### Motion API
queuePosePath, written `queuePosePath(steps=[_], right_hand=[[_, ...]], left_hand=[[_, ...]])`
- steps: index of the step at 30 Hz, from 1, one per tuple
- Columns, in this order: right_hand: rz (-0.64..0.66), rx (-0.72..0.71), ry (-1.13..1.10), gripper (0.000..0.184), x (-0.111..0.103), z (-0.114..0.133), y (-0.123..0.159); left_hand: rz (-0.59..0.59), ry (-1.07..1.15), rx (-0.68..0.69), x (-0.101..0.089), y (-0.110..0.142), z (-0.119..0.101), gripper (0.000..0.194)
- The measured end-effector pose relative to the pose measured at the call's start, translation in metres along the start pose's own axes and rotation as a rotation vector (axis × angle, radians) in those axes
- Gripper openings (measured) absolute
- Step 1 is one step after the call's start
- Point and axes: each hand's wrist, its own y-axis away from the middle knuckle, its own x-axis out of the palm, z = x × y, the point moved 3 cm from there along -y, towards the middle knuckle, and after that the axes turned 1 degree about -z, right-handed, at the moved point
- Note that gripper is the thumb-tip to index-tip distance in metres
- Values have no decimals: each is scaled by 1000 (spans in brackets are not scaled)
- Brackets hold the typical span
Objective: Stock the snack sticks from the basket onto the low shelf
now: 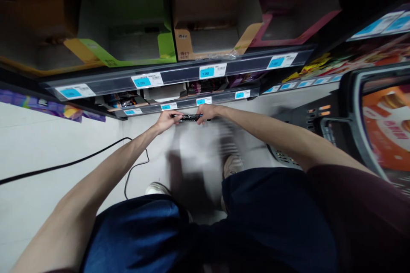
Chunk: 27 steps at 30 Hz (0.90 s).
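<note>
A thin black item with a shiny, wrapper-like surface [190, 117] is held level between both hands, in front of the bottom shelf. My left hand [168, 120] grips its left end, thumb and fingers closed on it. At the other end, my right hand [205, 114] has its fingers closed over the item. What kind of thing it is I cannot make out. Just behind the hands runs the lower shelf's price rail [185, 104], with open display boxes [165, 93] and dark packets [128, 99] behind it.
Above is a shelf with a green display box [166, 49], a tan one [184, 47] and others. A black shopping basket [355, 115] stands at the right, an orange printed package [389, 128] in it. A black cable [77, 161] crosses at the left.
</note>
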Motion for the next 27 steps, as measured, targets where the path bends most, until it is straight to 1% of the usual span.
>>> queuePosePath(steps=[3, 10, 15, 21, 27], right_hand=[[9, 7, 25, 5, 0, -3, 0], [14, 11, 55, 9, 2, -3, -1], [21, 9, 20, 11, 2, -5, -3], [-4, -17, 1, 19, -1, -7, -4], [1, 20, 3, 18, 0, -7, -3]], left_hand=[[17, 16, 4, -1, -1, 1, 60], [24, 11, -9, -3, -3, 6, 58], [12, 12, -16, -4, -4, 7, 56], [57, 63, -50, -3, -3, 8, 53], [44, 80, -69, -3, -3, 9, 49]])
